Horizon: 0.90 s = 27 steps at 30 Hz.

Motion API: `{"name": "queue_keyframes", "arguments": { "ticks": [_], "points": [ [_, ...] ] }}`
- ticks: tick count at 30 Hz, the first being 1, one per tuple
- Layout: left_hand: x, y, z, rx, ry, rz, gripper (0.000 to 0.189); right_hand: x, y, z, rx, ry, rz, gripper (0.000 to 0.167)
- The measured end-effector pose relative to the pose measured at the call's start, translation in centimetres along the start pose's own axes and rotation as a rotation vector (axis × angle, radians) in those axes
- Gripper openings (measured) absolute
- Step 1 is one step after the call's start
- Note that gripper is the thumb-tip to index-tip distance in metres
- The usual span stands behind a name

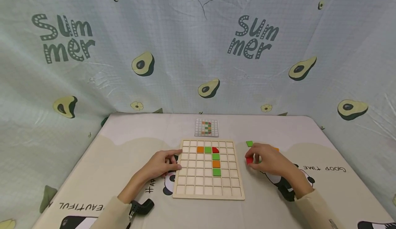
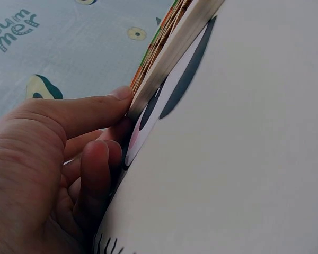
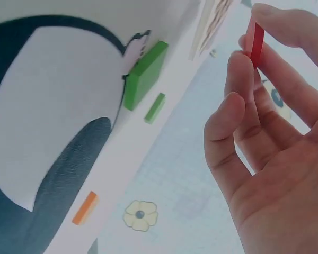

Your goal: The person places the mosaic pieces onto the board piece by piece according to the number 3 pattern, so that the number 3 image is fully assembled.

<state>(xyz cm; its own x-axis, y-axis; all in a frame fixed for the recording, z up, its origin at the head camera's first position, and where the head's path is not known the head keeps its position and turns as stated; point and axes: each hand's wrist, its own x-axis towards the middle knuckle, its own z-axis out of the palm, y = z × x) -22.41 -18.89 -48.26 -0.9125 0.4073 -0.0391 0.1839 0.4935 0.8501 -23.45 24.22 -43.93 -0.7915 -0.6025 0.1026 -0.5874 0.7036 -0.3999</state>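
Note:
A wooden grid board (image 1: 208, 197) lies flat in front of the person, with orange, green and red tiles forming a row and a column in its cells. The left hand (image 1: 161, 163) rests at the board's left edge, with the forefinger and thumb touching the rim apart from each other. In the left wrist view, a fingertip (image 2: 124, 94) presses the board's side. To the right of the board, the right hand (image 1: 268, 158) pinches a red tile (image 3: 257, 45) between thumb and fingers, held on edge above the table.
Behind the board lies a small pattern card (image 1: 206, 127) printed with a coloured grid. Loose green tiles (image 3: 146, 76) and an orange tile (image 3: 85, 207) lie near the right hand. A patterned cloth (image 1: 173, 95) hangs behind the table.

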Motion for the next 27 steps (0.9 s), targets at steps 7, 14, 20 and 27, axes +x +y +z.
{"name": "queue_keyframes", "arguments": {
  "ticks": [7, 14, 20, 27],
  "points": [
    [0.0, 0.0, 0.1, 0.005, 0.007, -0.006, 0.065, 0.1, -0.6, -0.2, 0.002, -0.009, 0.001, 0.014],
    [0.0, 0.0, 0.0, 0.003, 0.009, -0.004, 0.065, 0.5, -1.6, -0.4, -0.010, -0.009, -0.018, 0.016],
    [0.0, -0.3, 0.1, 0.002, 0.005, -0.005, 0.064, 1.0, -2.4, 0.0, 0.003, -0.039, -0.027, 0.018],
    [0.0, -0.4, 0.1, 0.002, 0.012, -0.009, 0.065, 1.7, -3.3, 0.5, -0.009, -0.032, -0.057, 0.016]
  ]
}}
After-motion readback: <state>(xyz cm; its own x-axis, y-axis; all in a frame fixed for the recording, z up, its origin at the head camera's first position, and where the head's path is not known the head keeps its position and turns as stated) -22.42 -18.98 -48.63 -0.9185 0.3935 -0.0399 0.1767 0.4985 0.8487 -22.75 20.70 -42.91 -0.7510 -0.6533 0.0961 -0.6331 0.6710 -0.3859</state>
